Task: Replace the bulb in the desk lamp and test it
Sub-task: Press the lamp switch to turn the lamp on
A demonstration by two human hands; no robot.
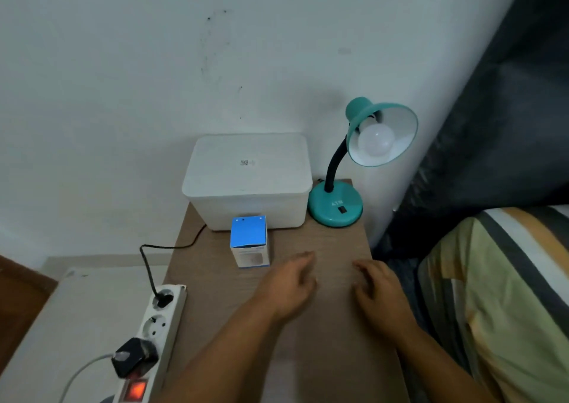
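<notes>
White lidded box [246, 180], striped bedding [505, 279], perhaps dark curtain [505, 119]

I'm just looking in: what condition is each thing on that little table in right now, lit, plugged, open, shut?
Desk lamp: upright, shade tilted toward the camera.
Bulb: screwed in the shade, unlit.
Bulb box: upright, closed.
White storage box: lid on.
Power strip: switch glowing red, two plugs in.
Black cord: plugged into the far socket.
Left hand: empty, fingers relaxed.
Right hand: empty, fingers loosely curled.

Wooden table [308, 350] carries lamp [335, 205], white box [246, 180], bulb carton [250, 245]
</notes>
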